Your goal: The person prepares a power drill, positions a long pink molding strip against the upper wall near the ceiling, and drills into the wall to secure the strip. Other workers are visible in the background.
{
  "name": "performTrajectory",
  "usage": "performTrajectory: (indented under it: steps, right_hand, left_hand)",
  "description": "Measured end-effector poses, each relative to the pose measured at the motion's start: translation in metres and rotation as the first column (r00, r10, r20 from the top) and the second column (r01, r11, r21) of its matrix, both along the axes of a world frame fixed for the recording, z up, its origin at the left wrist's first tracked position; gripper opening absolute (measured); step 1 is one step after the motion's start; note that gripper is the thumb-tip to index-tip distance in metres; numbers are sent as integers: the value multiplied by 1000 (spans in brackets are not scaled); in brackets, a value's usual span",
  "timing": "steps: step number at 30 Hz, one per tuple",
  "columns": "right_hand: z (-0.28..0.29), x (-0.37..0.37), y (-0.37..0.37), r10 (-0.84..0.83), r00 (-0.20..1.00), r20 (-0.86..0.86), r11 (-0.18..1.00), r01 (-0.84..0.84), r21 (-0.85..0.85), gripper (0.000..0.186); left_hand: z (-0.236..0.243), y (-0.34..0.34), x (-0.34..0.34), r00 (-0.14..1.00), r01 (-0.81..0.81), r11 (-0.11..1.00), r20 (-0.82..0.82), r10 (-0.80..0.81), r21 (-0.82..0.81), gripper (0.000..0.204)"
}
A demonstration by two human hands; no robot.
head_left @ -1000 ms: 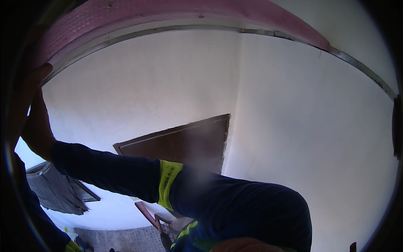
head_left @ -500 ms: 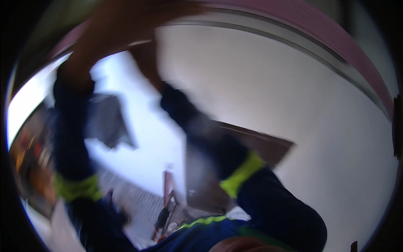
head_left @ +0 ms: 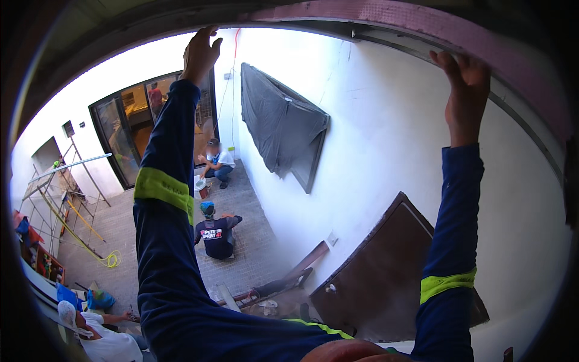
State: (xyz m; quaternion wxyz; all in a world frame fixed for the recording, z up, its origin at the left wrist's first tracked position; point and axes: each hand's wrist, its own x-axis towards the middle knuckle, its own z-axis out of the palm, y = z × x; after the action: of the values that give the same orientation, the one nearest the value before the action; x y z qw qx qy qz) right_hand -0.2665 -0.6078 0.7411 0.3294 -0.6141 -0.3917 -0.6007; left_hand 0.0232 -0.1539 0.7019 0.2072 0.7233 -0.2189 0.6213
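My left hand [head_left: 201, 54] is raised at the top centre-left, its fingertips at the dark underside edge [head_left: 169, 39] overhead, thumb apart. Whether it bears on that edge is hard to tell. My right hand [head_left: 464, 84] is raised at the upper right, fingers curled on the edge of a long pink beam [head_left: 398, 18]. A metal strip [head_left: 512, 114] runs along the white wall just below the beam. Both arms are in dark blue sleeves with yellow-green bands.
Below, two people [head_left: 214, 235] [head_left: 220, 166] crouch on paving near a bucket [head_left: 202, 187]; another in white [head_left: 108, 344] is at lower left. Scaffolding [head_left: 69, 175] stands left of glass doors [head_left: 108, 139]. A draped frame [head_left: 277, 120] and brown door [head_left: 368, 277] line the right wall.
The view has swung round toward the courtyard. My hands, together at the left earlier, are now spread wide apart along the overhead edge, the right one moved far to the right.
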Motion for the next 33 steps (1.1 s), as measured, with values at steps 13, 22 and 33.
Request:
performTrajectory:
  steps: [13, 22, 33]
  right_hand:
    - [32, 22, -14, -248, 961, 122, 967, 253, -23, 26]
    - [36, 21, -3, -345, 934, 98, 939, 341, 53, 23]
    - [65, 20, 9, -329, 847, 417, 815, 478, -328, 28]
  left_hand:
    - [65, -16, 115, 918, -379, 872, 10, 396, 309, 77]
    - [96, -21, 182, 966, -187, 915, -103, 238, 357, 66]
    - [107, -12, 188, 982, -170, 928, -25, 190, 333, 30]
